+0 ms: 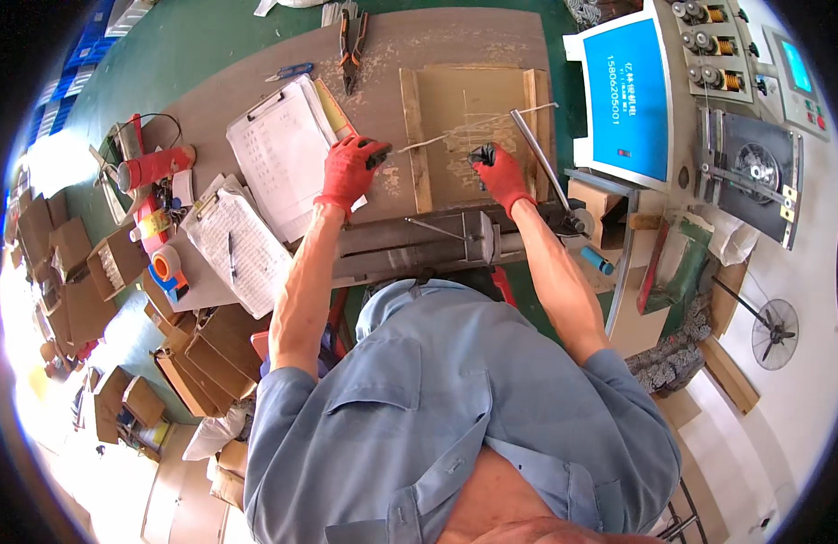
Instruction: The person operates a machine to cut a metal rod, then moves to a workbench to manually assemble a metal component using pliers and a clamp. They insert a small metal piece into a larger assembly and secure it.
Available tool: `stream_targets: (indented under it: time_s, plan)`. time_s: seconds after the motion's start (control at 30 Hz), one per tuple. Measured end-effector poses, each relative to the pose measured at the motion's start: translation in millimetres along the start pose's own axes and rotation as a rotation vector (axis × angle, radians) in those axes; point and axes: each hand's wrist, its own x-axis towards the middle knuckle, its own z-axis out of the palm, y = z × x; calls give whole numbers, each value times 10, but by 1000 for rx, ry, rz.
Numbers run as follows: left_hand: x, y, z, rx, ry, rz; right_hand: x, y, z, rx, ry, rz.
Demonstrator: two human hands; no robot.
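My left hand [350,171], in a red glove with black fingertips, is closed above the near right edge of a clipboard of papers [278,136]. A thin pale strand [478,126] runs from beside its fingertips across a wooden-edged board [437,95] to the right. Whether those fingers pinch the strand cannot be made out. Gloved the same way, my right hand [504,176] is closed over the board's near part, just below the strand. Anything in its fingers is too small to name. Close by on the right, a metal rod [539,156] slants over the board.
Orange-handled pliers [351,50] and a blue-handled tool [290,72] lie farther back. Another clipboard [238,249] with a pen, a tape dispenser [168,265] and a red cylinder [156,168] are left. A metal bar [383,249] edges the table; a blue-panelled machine [626,100] stands right.
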Motion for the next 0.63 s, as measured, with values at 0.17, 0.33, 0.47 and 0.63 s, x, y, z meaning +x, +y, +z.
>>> stream_targets:
  time_s: [0.17, 0.33, 0.47, 0.63]
  plan:
    - [74, -95, -10, 179, -10, -103, 35, 93, 140, -78, 42, 3]
    - [101, -12, -56, 357, 215, -170, 5, 58, 189, -95, 76, -24]
    - [146, 102, -291, 307, 366, -257, 7, 109, 209, -87, 93, -12]
    - [212, 542, -159, 202, 340, -119, -24, 107, 245, -144, 108, -33]
